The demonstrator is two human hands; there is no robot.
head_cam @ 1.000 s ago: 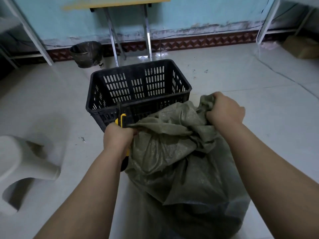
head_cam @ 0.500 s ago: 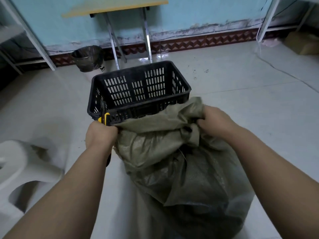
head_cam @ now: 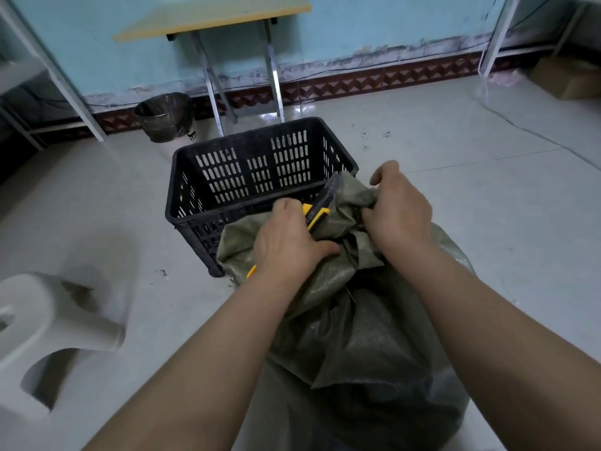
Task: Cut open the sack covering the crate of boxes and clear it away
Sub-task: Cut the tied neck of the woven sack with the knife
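A grey-green woven sack (head_cam: 357, 336) stands on the floor in front of me, its bunched top gathered upward. What it covers is hidden. My right hand (head_cam: 398, 209) grips the bunched neck of the sack. My left hand (head_cam: 289, 245) holds a yellow and black utility knife (head_cam: 317, 208), its blade pointing up and right against the sack's top, close to my right hand.
A black slotted plastic crate (head_cam: 260, 177) stands right behind the sack. A white plastic stool (head_cam: 48, 323) is at the left. Farther back are a lined waste bin (head_cam: 164, 117), a folding table (head_cam: 211, 17), metal rack legs and a cardboard box (head_cam: 567, 76).
My left hand has brought the knife from the sack's left side rightward onto its gathered top. My right hand has kept its grip on the bunched neck.
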